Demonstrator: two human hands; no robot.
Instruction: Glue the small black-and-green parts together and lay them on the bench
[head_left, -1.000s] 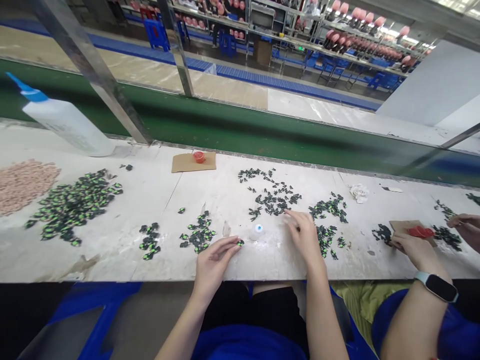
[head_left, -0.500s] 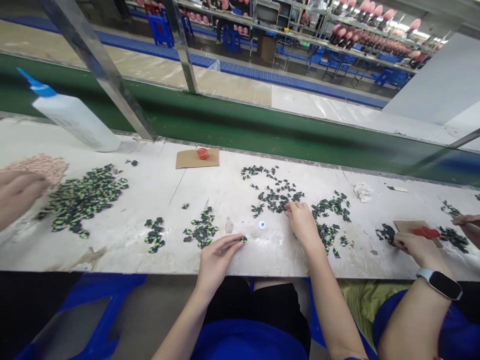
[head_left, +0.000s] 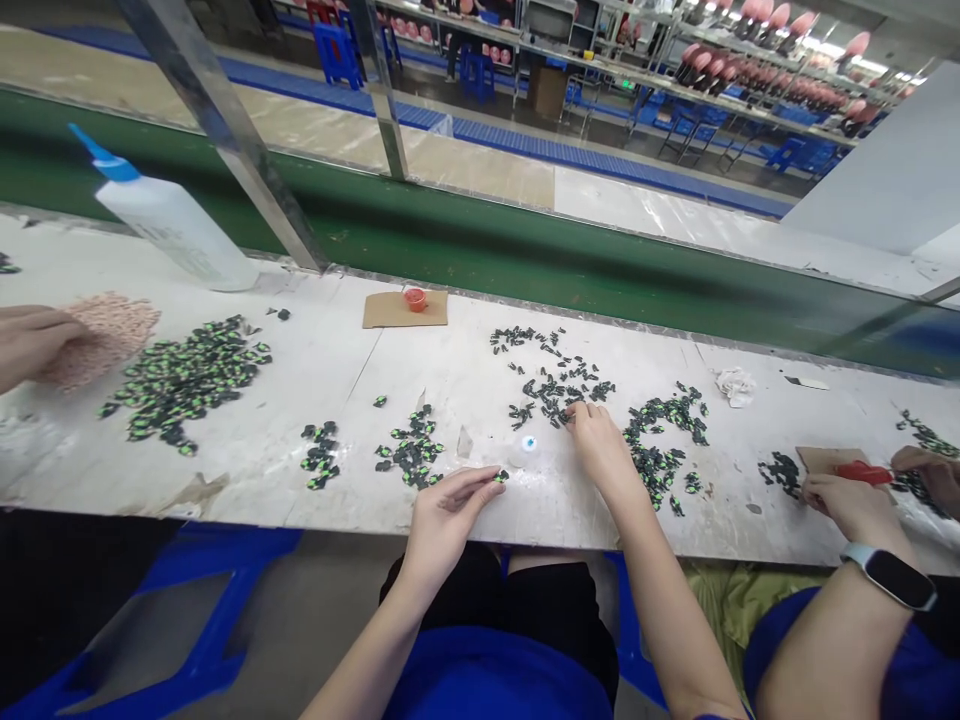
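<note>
My left hand (head_left: 452, 508) is closed in a pinch on a small black-and-green piece (head_left: 501, 476), held just over the white table's front part. Beside it stands a small white bottle (head_left: 528, 450) with a blue mark on top. My right hand (head_left: 600, 442) reaches to the near edge of a scatter of tiny black pieces (head_left: 551, 390). Its thumb and fingertips are drawn together there; what lies between them is hidden. Black-and-green pieces lie in a cluster (head_left: 411, 450) left of my left hand and another cluster (head_left: 656, 470) to the right of my right hand.
At left are a large glue-type bottle (head_left: 184, 235), a heap of black-and-green pieces (head_left: 191, 380), pinkish bits (head_left: 112, 325) and another person's hand (head_left: 30, 340). Cardboard (head_left: 386, 312) bears a red cup (head_left: 415, 299). At right, a co-worker's hands (head_left: 851, 505) work near a red object (head_left: 862, 472).
The view has shifted slightly, so the table's things appear a little further right. My hands keep nearly the same places and pinched poses. The co-worker's far hand has moved closer to the red object.
</note>
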